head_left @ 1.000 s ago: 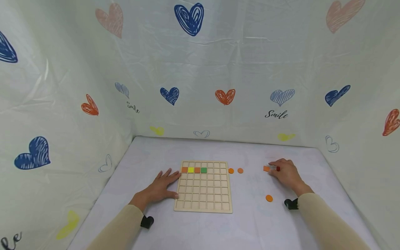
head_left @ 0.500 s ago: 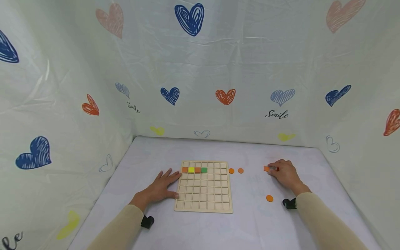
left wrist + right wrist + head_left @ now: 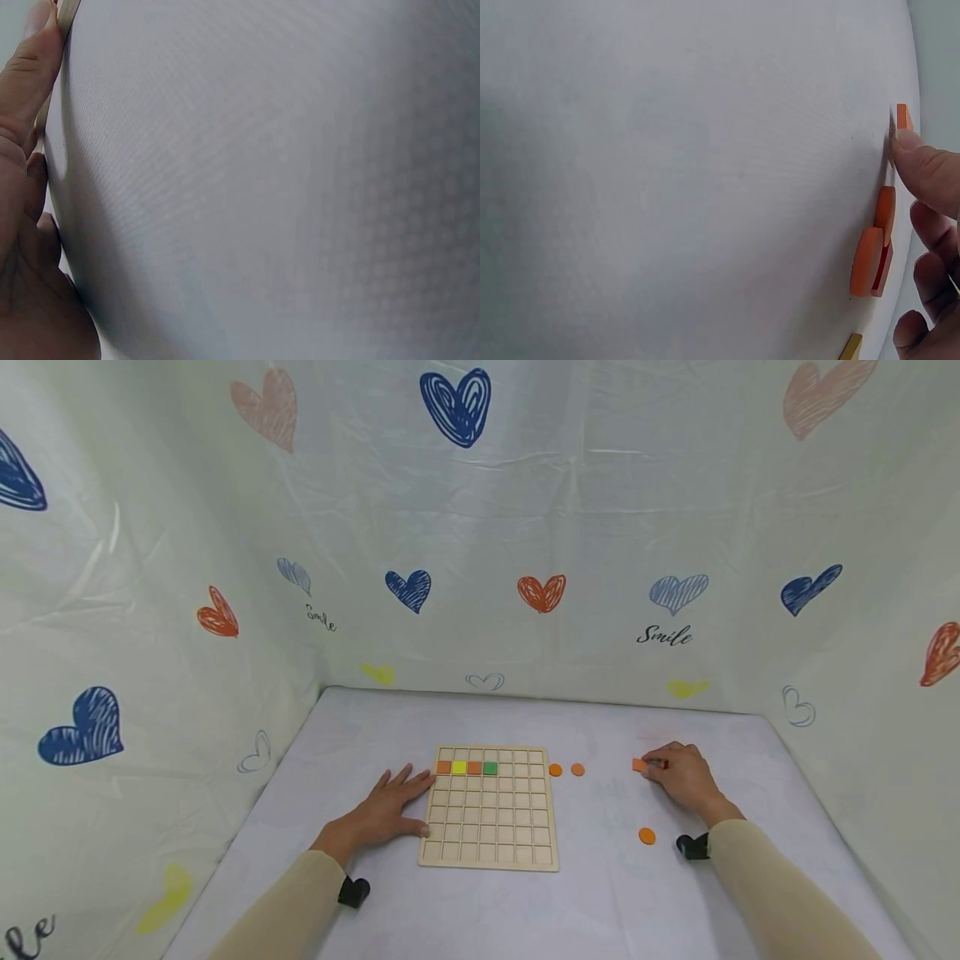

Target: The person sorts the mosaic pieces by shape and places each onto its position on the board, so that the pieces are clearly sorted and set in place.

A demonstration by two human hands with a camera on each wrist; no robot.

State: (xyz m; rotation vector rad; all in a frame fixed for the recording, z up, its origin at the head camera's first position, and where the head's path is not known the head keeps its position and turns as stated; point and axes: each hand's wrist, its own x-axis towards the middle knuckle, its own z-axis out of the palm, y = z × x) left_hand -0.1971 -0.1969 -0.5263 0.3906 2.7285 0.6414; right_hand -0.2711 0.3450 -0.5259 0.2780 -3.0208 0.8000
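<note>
My left hand [image 3: 382, 810] lies with spread, straight fingers beside the square-grid wooden board [image 3: 487, 858]. Its index fingertip and thumb are right at the board's left edge, and the left wrist view shows the thumb along that edge. One row near the board's far side holds an orange tile [image 3: 444, 767], a yellow tile [image 3: 459, 767], a second orange tile [image 3: 474, 768] and a green tile [image 3: 490, 768]. At the right, my right hand [image 3: 688, 781] pinches an orange square tile [image 3: 638, 765] with thumb and fingers, low over the table; the right wrist view shows its edge past the thumb [image 3: 930, 172].
Two orange discs [image 3: 555, 770] lie just right of the board, and another orange disc [image 3: 647, 836] is nearer me. Below the right hand are orange round pieces [image 3: 866, 262], a red piece [image 3: 882, 270] and a yellow piece [image 3: 850, 348]. A heart-printed curtain [image 3: 480, 527] surrounds the table.
My right hand has shifted very slightly left, its thumb and fingers closing in at the orange tile; less of the red piece shows beneath it. The left hand and board stay put.
</note>
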